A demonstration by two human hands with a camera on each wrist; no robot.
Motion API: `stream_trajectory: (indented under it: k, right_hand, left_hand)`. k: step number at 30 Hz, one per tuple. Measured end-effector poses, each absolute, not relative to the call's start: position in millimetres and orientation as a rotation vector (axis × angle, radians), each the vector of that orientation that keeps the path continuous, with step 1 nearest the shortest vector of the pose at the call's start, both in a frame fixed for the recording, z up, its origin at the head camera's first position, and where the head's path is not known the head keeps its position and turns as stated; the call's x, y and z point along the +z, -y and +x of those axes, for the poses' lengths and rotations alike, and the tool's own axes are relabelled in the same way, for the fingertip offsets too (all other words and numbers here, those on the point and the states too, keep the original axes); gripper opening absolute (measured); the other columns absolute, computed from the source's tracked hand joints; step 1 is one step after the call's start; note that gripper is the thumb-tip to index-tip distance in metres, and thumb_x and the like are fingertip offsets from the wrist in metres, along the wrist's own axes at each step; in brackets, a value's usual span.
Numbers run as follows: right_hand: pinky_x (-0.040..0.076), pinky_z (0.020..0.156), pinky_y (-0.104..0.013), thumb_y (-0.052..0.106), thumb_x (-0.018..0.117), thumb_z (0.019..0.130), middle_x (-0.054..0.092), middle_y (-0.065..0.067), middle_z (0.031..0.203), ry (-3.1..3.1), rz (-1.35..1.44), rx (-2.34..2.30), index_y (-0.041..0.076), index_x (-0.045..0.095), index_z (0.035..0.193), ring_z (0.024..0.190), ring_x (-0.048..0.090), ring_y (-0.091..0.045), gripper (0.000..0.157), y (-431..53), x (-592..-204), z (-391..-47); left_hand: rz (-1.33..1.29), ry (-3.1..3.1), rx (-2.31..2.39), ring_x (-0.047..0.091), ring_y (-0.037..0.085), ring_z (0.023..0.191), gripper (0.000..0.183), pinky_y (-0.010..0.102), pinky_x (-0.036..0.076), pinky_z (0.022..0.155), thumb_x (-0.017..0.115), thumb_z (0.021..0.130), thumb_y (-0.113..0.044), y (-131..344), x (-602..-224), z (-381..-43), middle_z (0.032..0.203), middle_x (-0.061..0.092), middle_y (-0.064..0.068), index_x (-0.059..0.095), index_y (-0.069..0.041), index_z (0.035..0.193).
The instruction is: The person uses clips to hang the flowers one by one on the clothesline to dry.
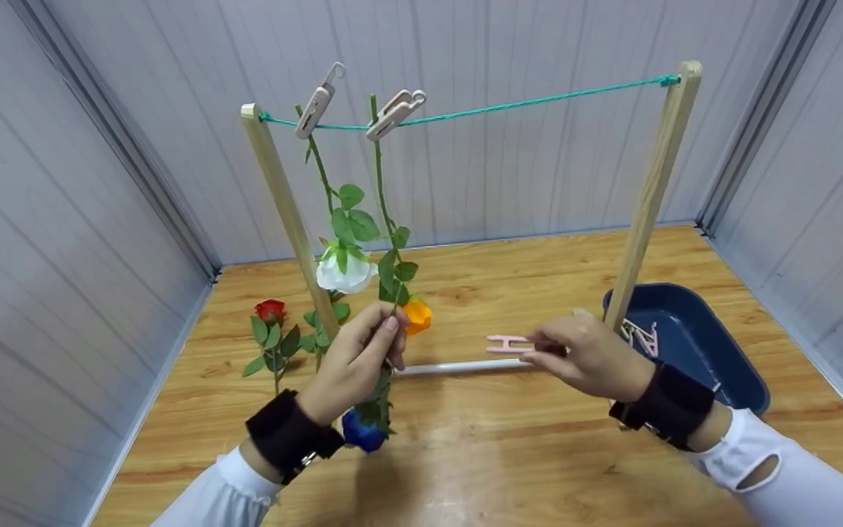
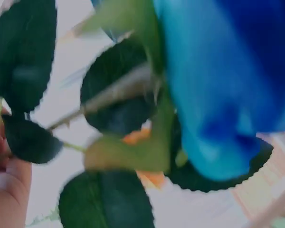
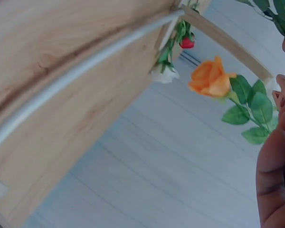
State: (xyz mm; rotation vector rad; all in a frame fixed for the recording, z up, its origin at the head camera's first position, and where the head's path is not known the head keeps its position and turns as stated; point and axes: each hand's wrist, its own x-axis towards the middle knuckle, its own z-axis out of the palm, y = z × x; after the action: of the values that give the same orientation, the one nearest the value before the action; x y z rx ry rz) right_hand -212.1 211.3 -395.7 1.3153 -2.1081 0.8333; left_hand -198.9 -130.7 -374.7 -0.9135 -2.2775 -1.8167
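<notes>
My left hand (image 1: 363, 344) pinches the stem of an artificial blue rose (image 1: 364, 430), its bloom hanging down below the hand. In the left wrist view, that blue bloom (image 2: 223, 90) fills the right side. Between thumb and fingers, my right hand (image 1: 590, 359) holds a pink clothespin (image 1: 507, 344), jaws pointing left. A white rose (image 1: 345, 271) and an orange rose (image 1: 418, 315) hang upside down from a green cord (image 1: 531, 105). Two pale clothespins, one on the left (image 1: 315, 110) and one beside it (image 1: 394, 115), grip their stems at the cord.
Wooden posts, left (image 1: 282, 190) and right (image 1: 656, 176), hold the cord, with a white rod (image 1: 465, 367) low between them. A red rose (image 1: 271, 311) lies on the table at left. At right stands a dark blue tray (image 1: 729, 351) containing several clothespins (image 1: 641, 338).
</notes>
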Motion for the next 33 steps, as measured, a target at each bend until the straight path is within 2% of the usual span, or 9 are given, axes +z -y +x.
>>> stream_trajectory:
  k: [5, 7, 9, 14, 18, 22, 26, 33]
  right_hand:
    - [0.044, 0.052, -0.017, 0.008, 0.081, 0.098, 0.067, 0.001, 0.071, 2.041, 1.313, 0.821, 0.005, 0.074, 0.094, 0.058, 0.053, -0.004, 0.009, -214, -379, -220]
    - [0.044, 0.053, -0.018, 0.015, 0.076, 0.104, 0.067, 0.0, 0.072, 2.024, 1.317, 0.814, 0.003, 0.075, 0.096, 0.059, 0.053, -0.005, 0.015, -215, -372, -222]
    - [0.045, 0.054, -0.019, 0.016, 0.074, 0.106, 0.07, -0.002, 0.074, 2.014, 1.315, 0.804, 0.001, 0.076, 0.098, 0.06, 0.055, -0.006, 0.017, -217, -364, -225]
    - [0.049, 0.056, -0.021, 0.012, 0.074, 0.105, 0.074, -0.007, 0.08, 1.995, 1.314, 0.764, -0.002, 0.076, 0.102, 0.063, 0.06, -0.01, 0.014, -217, -340, -233]
    - [0.045, 0.056, -0.022, 0.013, 0.07, 0.108, 0.072, -0.008, 0.08, 1.967, 1.329, 0.716, -0.004, 0.075, 0.104, 0.062, 0.057, -0.012, 0.018, -214, -319, -241]
    - [0.041, 0.057, -0.022, -0.001, 0.072, 0.101, 0.069, -0.01, 0.081, 1.959, 1.331, 0.688, -0.006, 0.073, 0.106, 0.063, 0.053, -0.013, 0.007, -210, -297, -247]
    - [0.039, 0.061, -0.021, -0.014, 0.071, 0.093, 0.069, -0.012, 0.085, 1.978, 1.323, 0.673, -0.007, 0.072, 0.108, 0.066, 0.052, -0.015, 0.016, -206, -276, -250]
    - [0.037, 0.064, -0.022, -0.01, 0.07, 0.097, 0.066, -0.015, 0.083, 1.976, 1.278, 0.612, -0.01, 0.071, 0.106, 0.068, 0.05, -0.017, 0.009, -200, -242, -258]
  left_hand:
    - [-0.846, 2.151, -1.958, 0.04, 0.012, 0.067, 0.027, 0.023, 0.04, 0.063, 0.029, 0.118, -0.005, 109, -372, -204, 0.083, 0.042, 0.005, 0.052, 0.007, 0.112]
    - [-0.842, 2.112, -1.987, 0.037, 0.011, 0.067, 0.029, 0.022, 0.036, 0.063, 0.026, 0.118, -0.006, 103, -371, -208, 0.081, 0.039, 0.003, 0.051, 0.006, 0.111]
    - [-0.825, 2.087, -2.023, 0.034, 0.011, 0.067, 0.03, 0.023, 0.035, 0.064, 0.024, 0.118, -0.007, 97, -368, -212, 0.081, 0.037, 0.003, 0.05, 0.003, 0.11]
    - [-0.787, 1.998, -2.154, 0.03, 0.012, 0.068, 0.027, 0.025, 0.034, 0.066, 0.025, 0.118, -0.011, 81, -355, -226, 0.08, 0.034, 0.001, 0.048, -0.005, 0.105]
    - [-0.786, 1.935, -2.196, 0.028, 0.013, 0.068, 0.025, 0.025, 0.033, 0.066, 0.027, 0.118, -0.01, 69, -342, -238, 0.078, 0.032, -0.001, 0.048, -0.006, 0.105]
    - [-0.793, 1.907, -2.188, 0.029, 0.013, 0.069, 0.025, 0.026, 0.034, 0.066, 0.027, 0.116, -0.009, 58, -332, -247, 0.079, 0.033, -0.001, 0.05, -0.005, 0.107]
    - [-0.817, 1.891, -2.17, 0.03, 0.014, 0.07, 0.026, 0.026, 0.034, 0.066, 0.026, 0.117, -0.008, 50, -322, -255, 0.079, 0.034, -0.001, 0.05, -0.004, 0.109]
    - [-0.842, 1.858, -2.157, 0.031, 0.012, 0.068, 0.026, 0.025, 0.035, 0.065, 0.026, 0.117, -0.008, 38, -301, -271, 0.078, 0.034, -0.001, 0.05, -0.005, 0.108]
